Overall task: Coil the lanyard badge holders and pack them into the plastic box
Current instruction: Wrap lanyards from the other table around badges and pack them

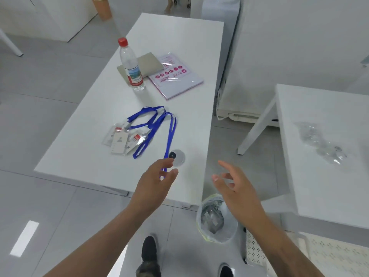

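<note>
lanyards [153, 124] – blue | table [179, 37] – white | bottle cap [122, 42] – red | shoes [148, 248] – black

Floor [50, 80]: pale grey tiles, a bright patch of light [25, 238] at lower left. White table [175, 41] runs from centre toward the top of the frame. Second white table [319, 108] at right edge. White wall [299, 37] fills upper right; white cabinet [50, 15] at upper left. Lined waste bin [217, 218] on the floor, lower centre.
</note>
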{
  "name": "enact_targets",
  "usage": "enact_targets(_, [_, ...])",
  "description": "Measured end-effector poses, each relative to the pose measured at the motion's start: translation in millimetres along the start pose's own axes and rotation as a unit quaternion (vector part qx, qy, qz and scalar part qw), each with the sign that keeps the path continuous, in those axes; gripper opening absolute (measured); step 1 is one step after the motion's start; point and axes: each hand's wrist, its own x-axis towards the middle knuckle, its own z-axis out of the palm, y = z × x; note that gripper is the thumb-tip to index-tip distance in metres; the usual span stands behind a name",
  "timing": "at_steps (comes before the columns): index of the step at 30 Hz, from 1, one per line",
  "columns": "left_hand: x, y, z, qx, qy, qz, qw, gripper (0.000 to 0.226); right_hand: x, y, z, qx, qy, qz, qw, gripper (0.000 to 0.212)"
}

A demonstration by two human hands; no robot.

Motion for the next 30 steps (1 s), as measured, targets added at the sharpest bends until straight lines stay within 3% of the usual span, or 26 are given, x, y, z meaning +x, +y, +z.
enact_targets(9, [100,-83,-110,0.107,0.066,-0.069,0.990,0.031,46,-65,115,0.013,-0.008,0.054,0.998,0.038])
enact_targets(17, [178,-114,-119,0.245,0.118,-0.116,0.955,0.071,103,-81,171,-0.001,-0.039,0.062,0.997,0.037])
enact_targets(21, [189,-122,-118,0.287,0.121,-0.106,0.944,0.076,121,-88,187,-0.008,-0.042,0.056,0.998,0.041])
enact_targets(27, [198,-127,-128,0.236,0.101,-0.092,0.962,0.073,140,-96,210,-0.002,-0.056,0.040,0.998,0.033])
enact_targets(30, [200,-118,-141,0.114,0.072,-0.094,0.986,0.049,149,-106,215,0.001,-0.061,0.029,0.998,0.034])
